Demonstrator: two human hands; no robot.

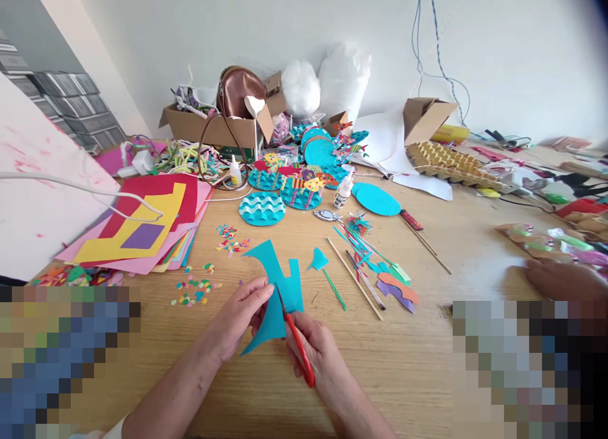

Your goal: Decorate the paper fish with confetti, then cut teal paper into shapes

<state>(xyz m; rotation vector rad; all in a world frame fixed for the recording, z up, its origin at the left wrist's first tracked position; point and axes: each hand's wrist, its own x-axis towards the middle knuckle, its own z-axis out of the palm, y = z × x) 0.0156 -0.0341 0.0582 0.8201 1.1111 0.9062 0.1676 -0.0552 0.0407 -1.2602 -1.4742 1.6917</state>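
A sheet of blue paper (273,312) with curved, cut-out edges is held above the table, pinched at its left side by my left hand (247,309). My right hand (316,344) grips red-handled scissors (301,347), and their blade tips lie over the paper close to my left thumb. Just right of the sheet, a small blue paper scrap (320,258) and a green strip (335,290) rest on the wood. Nearby lie a wooden stick (354,277) and a thin brush (365,280).
Stacked coloured sheets (133,217) lie at left, beside paper dots (196,291). Blue decorated ovals (261,208), glue bottles (342,190) and a cardboard box (204,130) stand farther back. Orange and purple scraps (398,288) lie at right. Another person's hand (565,279) rests at far right.
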